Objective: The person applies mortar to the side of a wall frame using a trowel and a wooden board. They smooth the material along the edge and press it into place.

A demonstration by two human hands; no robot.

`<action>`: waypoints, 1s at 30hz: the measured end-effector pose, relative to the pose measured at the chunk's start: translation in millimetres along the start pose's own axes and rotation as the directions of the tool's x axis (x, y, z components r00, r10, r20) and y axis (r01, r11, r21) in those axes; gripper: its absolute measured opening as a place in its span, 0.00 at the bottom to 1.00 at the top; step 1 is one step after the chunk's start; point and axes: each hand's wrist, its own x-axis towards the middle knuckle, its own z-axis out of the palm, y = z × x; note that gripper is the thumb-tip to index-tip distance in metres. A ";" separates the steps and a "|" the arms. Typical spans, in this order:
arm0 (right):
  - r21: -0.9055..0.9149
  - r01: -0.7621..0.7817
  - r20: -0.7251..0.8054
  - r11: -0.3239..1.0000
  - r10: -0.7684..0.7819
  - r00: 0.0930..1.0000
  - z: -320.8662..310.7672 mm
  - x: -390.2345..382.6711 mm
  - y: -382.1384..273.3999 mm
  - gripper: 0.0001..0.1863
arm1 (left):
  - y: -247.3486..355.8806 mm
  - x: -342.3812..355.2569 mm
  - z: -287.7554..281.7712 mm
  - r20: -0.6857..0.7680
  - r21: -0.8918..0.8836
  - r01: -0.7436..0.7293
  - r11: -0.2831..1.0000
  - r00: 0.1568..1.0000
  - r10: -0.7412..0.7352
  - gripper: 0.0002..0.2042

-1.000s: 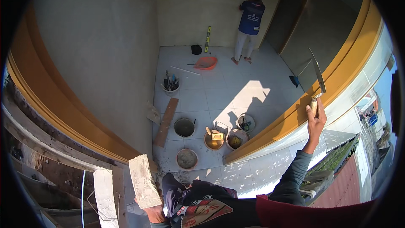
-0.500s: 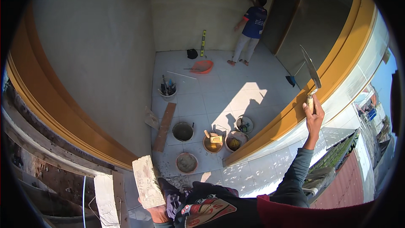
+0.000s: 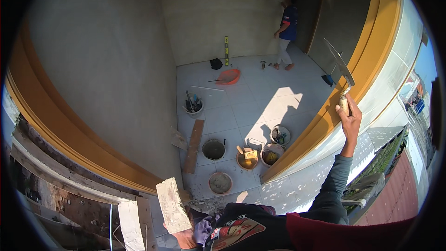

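Left hand (image 3: 185, 238) gripped pale block (image 3: 173, 206), held upright, not yet laid. Right hand (image 3: 349, 120) closed on trowel (image 3: 342, 72) handle, raised; blade bare. Mortar buckets (image 3: 220, 182) on floor below.

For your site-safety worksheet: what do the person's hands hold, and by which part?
The right hand grips a trowel by its wooden handle, blade raised. The left hand holds a pale brick by its lower end.

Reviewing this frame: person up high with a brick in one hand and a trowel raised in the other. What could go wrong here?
The left hand holds the brick by its lower end only; it might slip and fall toward the buckets on the tiled floor below. The right hand raises the trowel overhead, so neither hand steadies the person. A co-worker stands below.
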 end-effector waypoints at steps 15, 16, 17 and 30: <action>0.001 -0.016 0.055 1.000 0.016 0.998 -1.1 -1.1 0.8 0.29 | 51.7 -9.8 11.1 0.356 -0.859 0.439 0.264 0.882 -0.308 0.23; 0.011 -0.020 0.058 1.000 0.019 0.998 0.1 -1.0 2.0 0.29 | 51.8 -11.1 11.0 0.343 -0.850 0.432 0.302 0.888 -0.306 0.23; 0.021 -0.025 0.061 0.999 0.023 0.998 0.8 -1.4 3.3 0.29 | 52.3 -12.9 10.6 0.330 -0.839 0.425 0.339 0.894 -0.304 0.23; 0.024 -0.046 0.057 0.999 0.045 0.997 -0.1 -1.1 8.0 0.29 | 96.9 -20.7 26.2 0.187 -0.871 0.390 0.298 0.825 -0.533 0.21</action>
